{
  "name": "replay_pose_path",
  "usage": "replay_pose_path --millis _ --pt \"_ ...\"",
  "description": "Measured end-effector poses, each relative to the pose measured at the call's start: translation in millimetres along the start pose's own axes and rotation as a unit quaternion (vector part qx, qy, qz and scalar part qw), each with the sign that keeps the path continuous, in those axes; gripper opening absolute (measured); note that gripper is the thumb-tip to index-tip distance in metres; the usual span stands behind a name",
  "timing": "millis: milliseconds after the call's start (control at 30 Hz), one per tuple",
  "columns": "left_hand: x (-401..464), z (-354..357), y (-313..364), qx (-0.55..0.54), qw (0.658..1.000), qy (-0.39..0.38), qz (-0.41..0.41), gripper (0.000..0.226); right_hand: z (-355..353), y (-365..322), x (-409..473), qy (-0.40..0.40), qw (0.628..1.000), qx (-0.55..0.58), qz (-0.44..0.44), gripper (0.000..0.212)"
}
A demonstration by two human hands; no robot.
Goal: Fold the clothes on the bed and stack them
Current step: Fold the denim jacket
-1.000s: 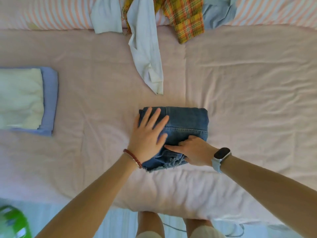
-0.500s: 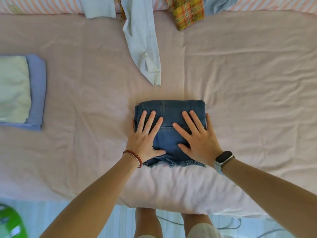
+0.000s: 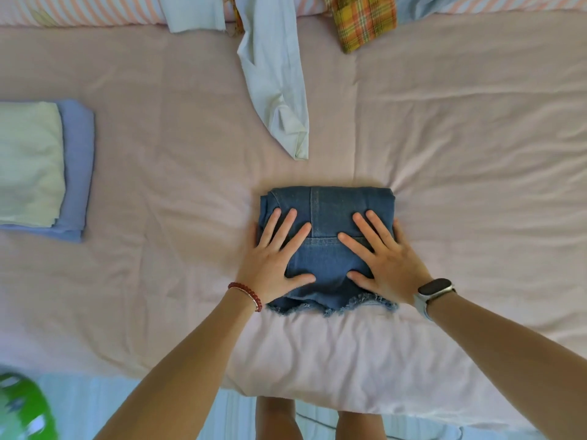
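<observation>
A folded pair of blue denim shorts (image 3: 327,217) with a frayed hem lies near the front edge of the bed (image 3: 476,154). My left hand (image 3: 273,258) presses flat on its left half, fingers spread. My right hand (image 3: 381,258) lies flat on its right half, fingers straight. At the far left sits a stack of folded clothes (image 3: 38,163), a cream piece on top of a lilac-blue one. Unfolded clothes lie at the head of the bed: a pale blue shirt (image 3: 276,81) with a sleeve hanging toward the middle, and a yellow plaid garment (image 3: 365,20).
A striped pillow (image 3: 95,11) runs along the top edge. Another light blue garment (image 3: 419,4) lies beside the plaid one. The pink sheet is wrinkled. A green object (image 3: 22,411) sits on the floor at bottom left. My legs stand against the bed's front edge.
My right hand has come off the frayed hem and now lies flat on the shorts beside my left hand. The shorts are squared up and flattened.
</observation>
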State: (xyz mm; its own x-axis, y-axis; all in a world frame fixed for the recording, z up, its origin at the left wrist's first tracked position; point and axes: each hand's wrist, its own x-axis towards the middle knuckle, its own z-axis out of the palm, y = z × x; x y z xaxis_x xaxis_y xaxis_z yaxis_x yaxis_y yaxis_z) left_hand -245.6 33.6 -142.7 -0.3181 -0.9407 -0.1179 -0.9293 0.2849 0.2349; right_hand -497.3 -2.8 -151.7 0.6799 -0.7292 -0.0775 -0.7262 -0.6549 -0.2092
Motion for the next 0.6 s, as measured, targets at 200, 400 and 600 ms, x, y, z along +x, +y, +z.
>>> replay_pose_path --millis 200,400,600 --pt "10 -31 40 -0.329 0.862 0.182 -0.339 0.066 -39 -35 -8 0.141 0.917 0.278 0.25 0.039" --pt "21 -45 3 -0.527 0.728 0.018 -0.438 0.072 -53 -47 15 0.07 0.656 0.517 0.546 0.067" --pt "32 -58 9 -0.533 0.712 0.021 -0.457 0.034 -74 -45 18 0.057 0.654 0.564 0.502 0.035"
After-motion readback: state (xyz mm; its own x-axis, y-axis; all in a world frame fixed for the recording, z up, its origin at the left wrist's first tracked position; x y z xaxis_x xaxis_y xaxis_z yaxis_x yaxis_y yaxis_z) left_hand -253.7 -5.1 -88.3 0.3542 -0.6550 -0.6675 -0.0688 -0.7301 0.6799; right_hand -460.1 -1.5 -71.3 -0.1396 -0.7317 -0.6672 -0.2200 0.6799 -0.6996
